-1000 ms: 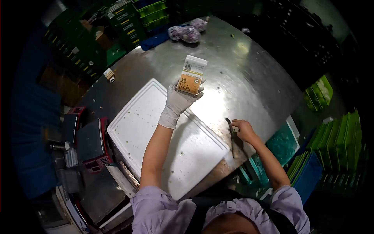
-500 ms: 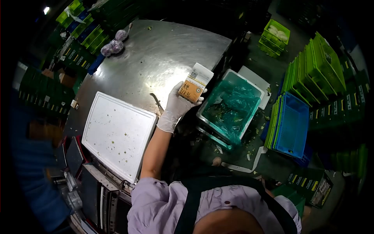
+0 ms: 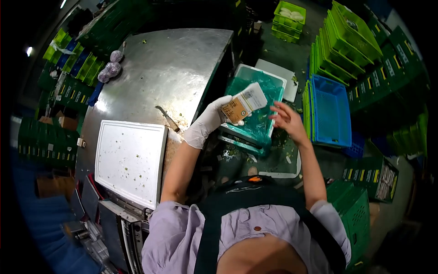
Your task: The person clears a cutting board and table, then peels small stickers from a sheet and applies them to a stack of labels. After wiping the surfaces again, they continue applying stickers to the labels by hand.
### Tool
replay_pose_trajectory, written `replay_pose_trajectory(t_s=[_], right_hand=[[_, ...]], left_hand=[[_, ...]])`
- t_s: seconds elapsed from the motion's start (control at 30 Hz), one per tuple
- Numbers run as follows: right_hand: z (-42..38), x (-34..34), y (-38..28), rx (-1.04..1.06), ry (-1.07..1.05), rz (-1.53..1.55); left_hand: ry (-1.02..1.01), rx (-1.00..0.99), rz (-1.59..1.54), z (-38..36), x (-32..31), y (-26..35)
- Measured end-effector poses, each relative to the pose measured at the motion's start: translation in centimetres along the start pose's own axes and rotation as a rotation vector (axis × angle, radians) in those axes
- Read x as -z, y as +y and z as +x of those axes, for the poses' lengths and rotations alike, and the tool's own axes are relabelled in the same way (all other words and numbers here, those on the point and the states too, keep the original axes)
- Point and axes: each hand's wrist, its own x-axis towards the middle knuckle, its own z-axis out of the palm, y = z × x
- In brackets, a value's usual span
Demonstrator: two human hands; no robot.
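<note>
My left hand point(image 3: 212, 119), in a white glove, is closed round a flat package point(image 3: 245, 104) with an orange and white label, tilted up to the right. To its right is my bare right hand point(image 3: 286, 119), fingers apart and holding nothing. Below and behind both lies a white box point(image 3: 281, 82) lined with green plastic film point(image 3: 237, 82). A curved knife point(image 3: 168, 118) rests on the metal table point(image 3: 173, 59), left of my gloved hand. Beside it on the near side sits a white foam lid point(image 3: 130, 160) dotted with green scraps.
Purple netted balls point(image 3: 112, 69) lie at the table's far left corner. On the right stand stacked green crates point(image 3: 346, 41), a blue crate point(image 3: 332, 112) and dark green crates point(image 3: 388, 68). A small green crate point(image 3: 289, 20) with pale contents is at the back.
My right hand has come into view at the right of the package. The package is tilted further to the right. The whole view has shifted, with the table and crates now further left.
</note>
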Motion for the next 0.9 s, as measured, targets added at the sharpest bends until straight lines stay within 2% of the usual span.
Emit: replay_pose_trajectory(t_s=[0.07,0.1,0.17,0.23,0.27,0.33,0.4,0.43,0.5,0.53,0.67,0.73,0.8,0.9], right_hand=[[0.7,-2.6,-1.8,0.088,-0.062,-0.169],[0.4,-3.7,-1.8,0.090,-0.056,-0.172],[0.1,-5.7,-1.9,0.227,-0.127,-0.370],[-0.8,-7.4,-1.4,0.488,0.036,-0.612],[-1.4,-8.2,-0.8,0.639,0.129,-0.686],[-2.5,-9.6,-0.2,0.708,0.176,-0.700],[-3.5,-10.7,0.8,0.981,0.194,-0.862],[-4.1,-11.4,1.0,1.017,0.128,-0.924],[-5.5,-12.0,1.9,0.985,0.009,-0.928],[-6.2,-12.3,1.9,0.976,-0.024,-0.950],[-7.8,-11.1,0.8,0.870,-0.002,-0.973],[-7.6,-10.5,0.5,0.773,0.085,-0.855],[-7.3,-9.7,0.4,0.724,0.106,-0.909],[-6.7,-9.3,-0.2,0.758,0.004,-1.061]], left_hand=[[-0.091,0.021,0.219,-1.3,-0.3,-0.6],[-0.102,0.002,0.240,-2.1,-0.6,-0.8],[-0.112,-0.024,0.261,-3.7,-0.8,-1.5],[0.280,-0.215,-0.003,-4.7,0.0,-3.2],[0.379,-0.269,-0.078,-5.3,0.8,-4.4],[0.376,-0.198,-0.198,-6.9,0.5,-6.2],[0.211,-0.071,-0.472,-7.6,-1.0,-8.7],[0.225,-0.142,-0.502,-7.7,-2.6,-8.5],[0.236,-0.241,-0.471,-7.7,-3.2,-8.2],[0.168,-0.269,-0.400,-7.6,-2.7,-8.1],[0.233,-0.244,-0.320,-7.2,-2.5,-7.3],[0.161,-0.207,-0.274,-7.3,-2.6,-7.7],[0.142,-0.158,-0.302,-7.5,-3.0,-8.1],[0.116,0.001,-0.156,-7.7,-3.4,-8.4]])
